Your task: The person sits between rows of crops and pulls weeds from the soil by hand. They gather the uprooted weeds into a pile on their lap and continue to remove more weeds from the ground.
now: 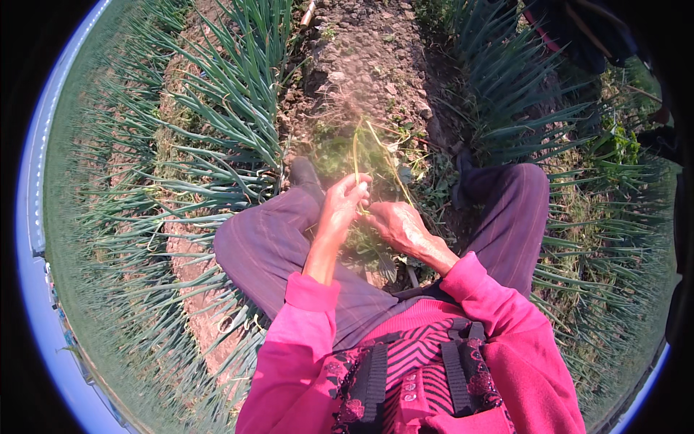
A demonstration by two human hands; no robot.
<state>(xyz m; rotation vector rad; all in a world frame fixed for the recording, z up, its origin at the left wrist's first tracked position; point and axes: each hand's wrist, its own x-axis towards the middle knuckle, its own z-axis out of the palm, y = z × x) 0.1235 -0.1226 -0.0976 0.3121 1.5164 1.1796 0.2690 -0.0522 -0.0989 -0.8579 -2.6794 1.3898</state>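
Between my knees, my left hand (340,199) pinches a pale yellow-green plant stem (355,152) that rises past the thumb and fingers. My right hand (400,227) is close beside it, palm down, with its fingertips almost meeting the left ones. A second thin stem (400,182) runs from above down to the back of the right hand. Fine reddish-brown roots (347,103) spread at the upper ends of the stems. What lies under the right fingers is partly hidden. Loose green plants (385,263) lie on the ground below both hands.
Rows of green onions stand on the left (238,114) and right (504,103). A strip of cloddy bare soil (368,59) stretches ahead. My bent legs in striped trousers (265,233) flank the hands. Dark cloth (588,32) shows at the upper right.
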